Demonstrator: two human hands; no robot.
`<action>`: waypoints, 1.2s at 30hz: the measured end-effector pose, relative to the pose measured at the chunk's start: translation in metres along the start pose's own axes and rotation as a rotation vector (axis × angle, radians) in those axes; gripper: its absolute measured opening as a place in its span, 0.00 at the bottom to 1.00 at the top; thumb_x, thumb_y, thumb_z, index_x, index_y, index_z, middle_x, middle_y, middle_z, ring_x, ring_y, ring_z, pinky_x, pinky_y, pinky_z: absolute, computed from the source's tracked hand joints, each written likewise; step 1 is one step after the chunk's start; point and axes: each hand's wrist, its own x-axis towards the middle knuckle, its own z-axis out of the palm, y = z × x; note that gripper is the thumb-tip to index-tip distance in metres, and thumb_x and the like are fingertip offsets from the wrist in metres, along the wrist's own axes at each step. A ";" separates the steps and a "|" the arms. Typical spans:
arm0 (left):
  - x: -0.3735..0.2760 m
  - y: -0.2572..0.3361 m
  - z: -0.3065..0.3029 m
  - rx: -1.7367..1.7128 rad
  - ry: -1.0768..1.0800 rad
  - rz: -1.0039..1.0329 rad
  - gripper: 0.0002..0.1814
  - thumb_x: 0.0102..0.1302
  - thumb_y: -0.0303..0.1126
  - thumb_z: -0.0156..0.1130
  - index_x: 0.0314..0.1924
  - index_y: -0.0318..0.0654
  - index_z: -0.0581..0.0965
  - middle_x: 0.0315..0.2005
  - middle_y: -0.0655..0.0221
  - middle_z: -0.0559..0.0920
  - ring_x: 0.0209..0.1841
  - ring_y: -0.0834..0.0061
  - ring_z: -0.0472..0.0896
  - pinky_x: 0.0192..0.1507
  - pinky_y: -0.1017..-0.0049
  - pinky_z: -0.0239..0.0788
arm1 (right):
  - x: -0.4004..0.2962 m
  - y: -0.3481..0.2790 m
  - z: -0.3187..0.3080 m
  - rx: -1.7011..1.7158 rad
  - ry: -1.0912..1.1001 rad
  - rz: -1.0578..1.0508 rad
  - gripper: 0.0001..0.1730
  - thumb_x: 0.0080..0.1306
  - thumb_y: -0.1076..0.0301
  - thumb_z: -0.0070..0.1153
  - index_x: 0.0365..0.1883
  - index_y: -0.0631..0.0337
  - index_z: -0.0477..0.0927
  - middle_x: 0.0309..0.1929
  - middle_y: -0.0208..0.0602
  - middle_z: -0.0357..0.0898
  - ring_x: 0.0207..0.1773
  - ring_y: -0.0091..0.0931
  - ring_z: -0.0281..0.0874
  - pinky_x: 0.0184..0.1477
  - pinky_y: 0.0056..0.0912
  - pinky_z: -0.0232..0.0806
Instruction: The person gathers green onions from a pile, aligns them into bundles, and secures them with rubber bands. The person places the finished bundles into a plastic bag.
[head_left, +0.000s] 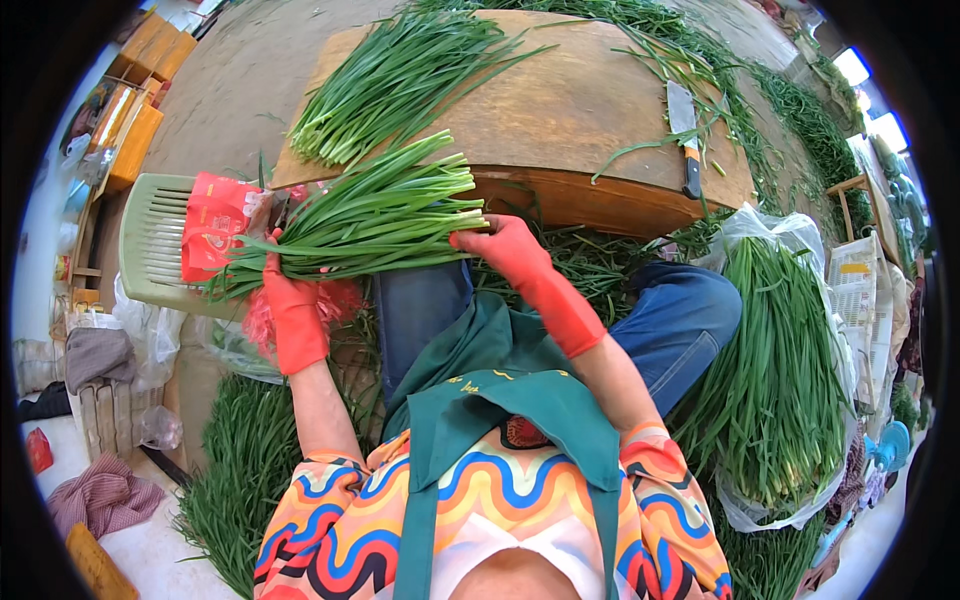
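Observation:
Both of my hands wear red rubber gloves. A bundle of green garlic chives (375, 217) lies across my left thigh, its pale cut ends to the right. My left hand (289, 300) grips the bundle near its leafy end; part of that hand is hidden by the leaves. My right hand (510, 247) touches the pale stem ends, and whether its fingers are closed on them is unclear. Just beyond, a second pile of chives (397, 82) rests on the wooden board (555, 97). A cleaver (684, 127) with a black and orange handle lies at the board's right side.
At the left stands a pale green plastic stool (150, 247) with a red printed bag (217, 225) on it. Chives in a clear plastic bag (780, 360) are at my right. A heap of chives (240, 465) lies on the floor at my left, and loose leaves (802, 112) cover the floor beyond the board.

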 end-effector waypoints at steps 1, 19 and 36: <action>-0.001 0.002 0.001 -0.009 -0.024 -0.002 0.14 0.63 0.41 0.53 0.46 0.44 0.74 0.43 0.61 0.77 0.43 0.60 0.77 0.41 0.58 0.72 | -0.001 -0.005 0.008 0.046 0.063 -0.009 0.18 0.52 0.65 0.62 0.39 0.66 0.79 0.34 0.34 0.80 0.39 0.20 0.74 0.45 0.22 0.64; -0.001 -0.003 -0.019 0.007 -0.046 0.021 0.14 0.64 0.39 0.51 0.47 0.43 0.73 0.45 0.60 0.77 0.45 0.58 0.76 0.45 0.55 0.70 | -0.035 -0.005 -0.022 -0.258 -0.197 0.180 0.13 0.59 0.65 0.52 0.37 0.65 0.78 0.36 0.35 0.79 0.43 0.23 0.73 0.48 0.25 0.63; -0.013 0.003 0.003 0.042 -0.088 0.043 0.15 0.63 0.41 0.54 0.45 0.41 0.72 0.44 0.60 0.76 0.45 0.63 0.75 0.47 0.63 0.69 | 0.005 -0.013 -0.048 0.030 0.044 0.115 0.12 0.61 0.63 0.49 0.37 0.62 0.74 0.21 0.32 0.77 0.22 0.19 0.74 0.23 0.19 0.63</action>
